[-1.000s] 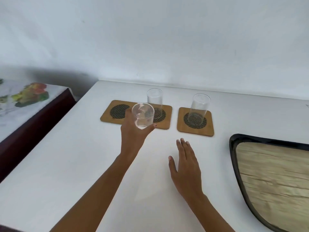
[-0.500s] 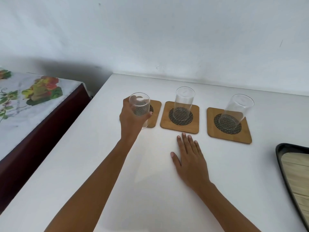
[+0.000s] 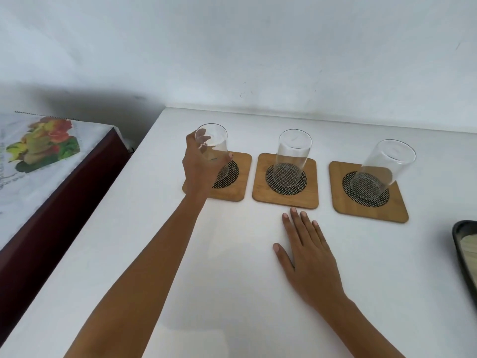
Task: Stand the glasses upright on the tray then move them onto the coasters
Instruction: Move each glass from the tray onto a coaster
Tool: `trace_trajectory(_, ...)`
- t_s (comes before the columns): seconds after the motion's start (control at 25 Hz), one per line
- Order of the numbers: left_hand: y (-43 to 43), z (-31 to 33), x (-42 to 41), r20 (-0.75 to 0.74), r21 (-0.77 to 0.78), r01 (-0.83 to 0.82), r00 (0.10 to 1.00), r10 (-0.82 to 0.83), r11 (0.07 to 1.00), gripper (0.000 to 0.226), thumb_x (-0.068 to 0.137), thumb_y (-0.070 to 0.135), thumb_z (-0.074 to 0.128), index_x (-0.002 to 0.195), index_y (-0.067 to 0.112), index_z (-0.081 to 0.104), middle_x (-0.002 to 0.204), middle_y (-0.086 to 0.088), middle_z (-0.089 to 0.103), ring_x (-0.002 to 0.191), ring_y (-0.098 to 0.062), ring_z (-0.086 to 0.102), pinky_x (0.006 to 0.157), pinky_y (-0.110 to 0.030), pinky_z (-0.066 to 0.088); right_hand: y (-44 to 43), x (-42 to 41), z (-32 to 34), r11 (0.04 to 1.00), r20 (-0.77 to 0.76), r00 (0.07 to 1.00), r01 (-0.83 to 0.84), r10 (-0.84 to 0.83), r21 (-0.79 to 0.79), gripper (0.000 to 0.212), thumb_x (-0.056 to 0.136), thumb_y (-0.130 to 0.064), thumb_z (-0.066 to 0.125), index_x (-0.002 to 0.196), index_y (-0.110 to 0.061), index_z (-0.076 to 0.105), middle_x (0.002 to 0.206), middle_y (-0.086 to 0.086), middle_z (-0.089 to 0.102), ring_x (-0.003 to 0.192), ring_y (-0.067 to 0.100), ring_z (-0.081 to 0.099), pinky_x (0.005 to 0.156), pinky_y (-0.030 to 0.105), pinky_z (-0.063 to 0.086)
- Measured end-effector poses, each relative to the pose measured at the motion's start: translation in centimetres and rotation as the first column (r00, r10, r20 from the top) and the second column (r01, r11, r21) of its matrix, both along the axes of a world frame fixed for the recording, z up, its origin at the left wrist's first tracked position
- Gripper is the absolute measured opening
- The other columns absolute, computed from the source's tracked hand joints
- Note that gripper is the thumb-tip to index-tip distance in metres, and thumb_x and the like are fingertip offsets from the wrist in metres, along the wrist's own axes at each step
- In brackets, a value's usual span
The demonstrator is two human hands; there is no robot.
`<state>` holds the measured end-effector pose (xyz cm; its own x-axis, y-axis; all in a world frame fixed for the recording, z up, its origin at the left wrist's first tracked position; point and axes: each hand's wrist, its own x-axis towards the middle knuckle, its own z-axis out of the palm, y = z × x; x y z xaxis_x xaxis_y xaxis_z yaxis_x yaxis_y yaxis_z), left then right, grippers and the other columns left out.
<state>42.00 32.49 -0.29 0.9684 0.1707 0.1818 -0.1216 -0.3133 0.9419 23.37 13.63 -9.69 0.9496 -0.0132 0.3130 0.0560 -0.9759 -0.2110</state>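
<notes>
Here the last glass (image 3: 212, 148) is being brought to its coaster, the final step as it looks. The left hand (image 3: 200, 167) is clamped round the glass from the 9 o'clock side, fingers wrapped behind it, holding it upright over the left coaster (image 3: 236, 180) at about 11 o'clock on the desk (image 3: 232, 267); whether its base touches yet I cannot tell. The middle glass (image 3: 293, 157) and right glass (image 3: 382, 167) stand on their own coasters at 12 and 2 o'clock. The right hand (image 3: 308, 257) lies flat and spread on the desk, holding nothing. Next, I judge, a straight lowering onto the mesh centre, then release. The tray (image 3: 463, 251) sits at 3 o'clock.
</notes>
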Motion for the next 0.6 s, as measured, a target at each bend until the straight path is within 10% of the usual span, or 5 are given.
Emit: trace_trajectory(0.6,0.2,-1.2,1.2,-0.023,0.046,0.063,0.998,-0.062,0.997,0.073,0.069,0.022,0.086,0.128,0.017,0.044,0.118,0.009,0.055,0.109,-0.012,0.058,0.081,-0.012,0.042,0.1,0.0,0.3,1.000,-0.018,1.000,0.000,0.000,0.024,0.061,0.098,-0.045,0.036,0.149,-0.011,0.035,0.157,0.008,0.031,0.147,0.022,0.025,0.117,0.041,0.024)
